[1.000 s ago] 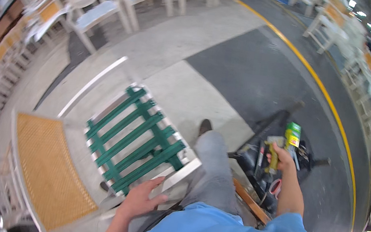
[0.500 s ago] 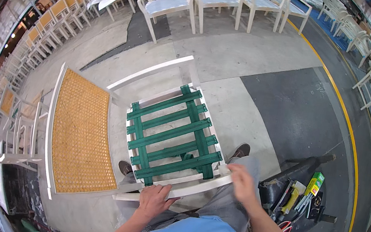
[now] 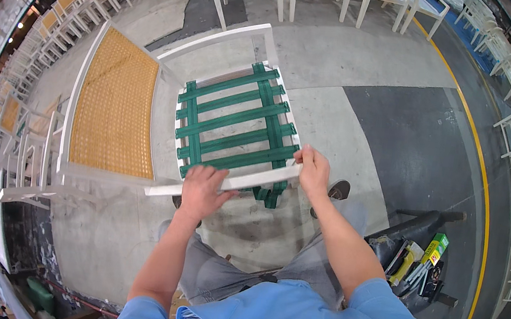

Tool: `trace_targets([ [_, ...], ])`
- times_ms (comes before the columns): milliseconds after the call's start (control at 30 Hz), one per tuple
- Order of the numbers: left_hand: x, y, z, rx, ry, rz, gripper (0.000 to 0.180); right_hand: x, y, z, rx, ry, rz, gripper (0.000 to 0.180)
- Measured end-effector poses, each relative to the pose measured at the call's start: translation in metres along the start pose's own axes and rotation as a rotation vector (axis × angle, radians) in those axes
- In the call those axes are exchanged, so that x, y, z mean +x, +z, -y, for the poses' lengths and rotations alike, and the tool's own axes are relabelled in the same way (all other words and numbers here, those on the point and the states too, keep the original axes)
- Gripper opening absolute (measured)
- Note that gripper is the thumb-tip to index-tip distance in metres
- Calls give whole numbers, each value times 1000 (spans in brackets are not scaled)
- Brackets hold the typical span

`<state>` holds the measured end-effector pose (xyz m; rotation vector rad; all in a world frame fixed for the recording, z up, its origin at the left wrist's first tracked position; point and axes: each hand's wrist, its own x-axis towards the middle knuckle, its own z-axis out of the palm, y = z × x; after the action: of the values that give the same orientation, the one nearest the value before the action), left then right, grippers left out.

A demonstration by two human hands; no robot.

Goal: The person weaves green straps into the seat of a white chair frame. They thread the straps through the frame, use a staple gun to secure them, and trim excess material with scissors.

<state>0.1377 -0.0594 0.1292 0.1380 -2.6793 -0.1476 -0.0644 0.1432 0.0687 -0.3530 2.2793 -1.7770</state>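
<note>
Head view: white chair frame (image 3: 235, 117) with green webbing straps (image 3: 237, 124) across its seat, lying just ahead of your hands. Your left hand (image 3: 204, 190) closed over the near front rail; your right hand (image 3: 313, 169) pinching the same rail's right end. Cane-panelled frame (image 3: 116, 104) to your left. Tool bag (image 3: 414, 260) on the floor, right of your right forearm.
</note>
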Motion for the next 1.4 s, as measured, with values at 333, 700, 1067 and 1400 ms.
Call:
trace_targets([
  [333,-45,137,-101,-1091,-1046,519,34,-44,-55,-122,213,340,-167,37],
  [700,-52,245,-96,-1465,-1167,678,17,-37,-7,-179,41,306,308,38],
  [1067,-123,234,-138,-754,-809,830,21,-19,44,-177,131,-54,549,25],
  [1400,20,215,-30,-360,-149,403,44,-30,32,-289,-679,-69,738,35],
])
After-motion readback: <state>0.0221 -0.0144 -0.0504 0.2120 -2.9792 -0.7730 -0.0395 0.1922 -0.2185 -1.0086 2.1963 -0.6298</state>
